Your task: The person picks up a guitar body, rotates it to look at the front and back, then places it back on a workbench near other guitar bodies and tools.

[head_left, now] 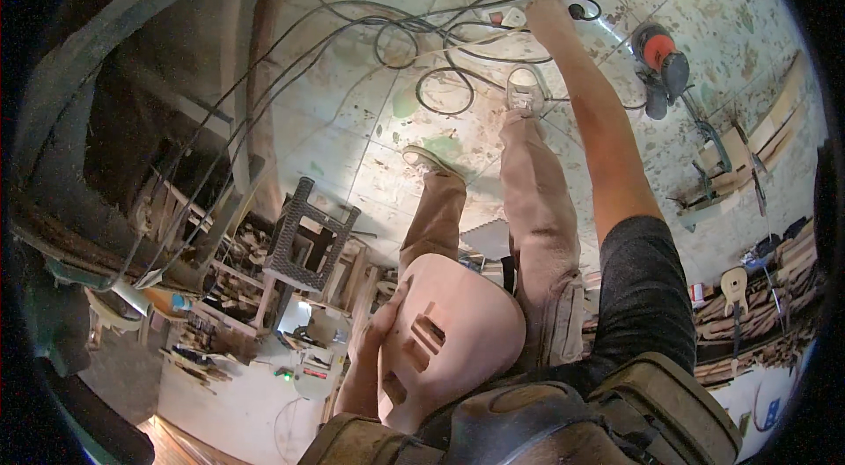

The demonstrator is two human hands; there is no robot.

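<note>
My left hand (385,317) grips the edge of an unfinished guitar body (466,302), bare pale wood with cut-out cavities, held against my lap. Far ahead, my right arm stretches down to the floor. There my right hand (549,18) has its fingers closed beside a white power strip (509,18), where a black cable (475,4) passes. What these fingers hold is hidden. A round black plug (576,11) lies just right of that hand.
Looped cables spread over the stained tiles (352,104). An orange and black power sander (658,51) rests at the right, near clamps (711,148). A dark woven stool (308,240) and a large machine frame (114,51) stand left. Wood pieces are stacked at the right (731,324).
</note>
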